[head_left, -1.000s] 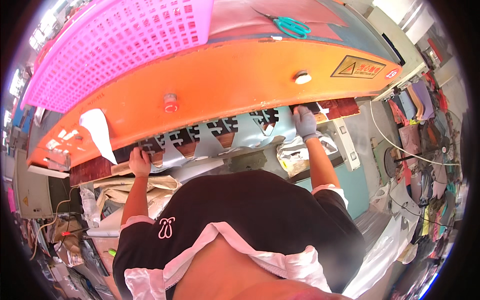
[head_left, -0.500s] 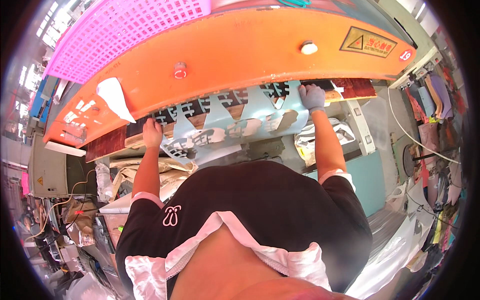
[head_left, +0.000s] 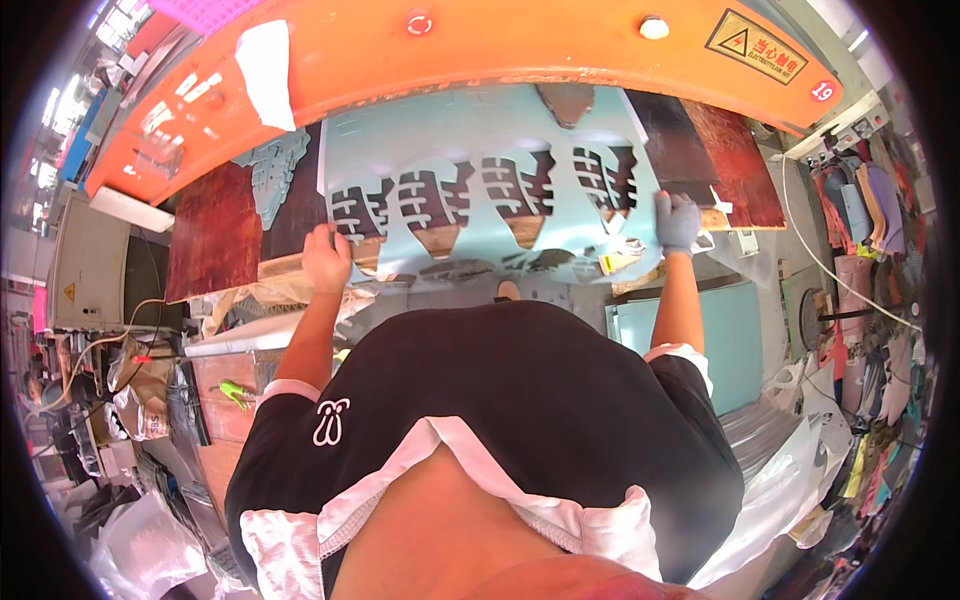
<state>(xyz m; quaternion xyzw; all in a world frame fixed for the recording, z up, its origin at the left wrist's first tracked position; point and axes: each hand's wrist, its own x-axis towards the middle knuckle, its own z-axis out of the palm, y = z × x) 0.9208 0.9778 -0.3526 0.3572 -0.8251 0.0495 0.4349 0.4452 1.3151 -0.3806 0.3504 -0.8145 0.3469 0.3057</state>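
Observation:
My bare left hand (head_left: 327, 260) has its fingers closed over the front edge of a dark reddish-brown board (head_left: 215, 235), close to the left side of a light blue sheet. Over the right part of the same edge curls my right hand (head_left: 679, 222), in a grey glove. Between them the light blue sheet (head_left: 430, 125) lies on the board, its near part hanging over the edge. Rows of toothed holes run through it, showing the dark surface underneath. A grey-green cut piece (head_left: 275, 172) rests left of the sheet; a darker grey piece (head_left: 566, 102) lies at its far side.
An orange machine beam (head_left: 560, 45) spans the far side above the board, with a red button (head_left: 419, 23) and a white knob (head_left: 654, 27). A pink basket (head_left: 205, 10) sits on top. Light blue sheets (head_left: 720, 330) stand at right; a green-handled tool (head_left: 237, 392) lies at left.
The board and sheet have come out toward me from under the orange beam, with both hands on the edge. More of the sheet and the cut pieces now show.

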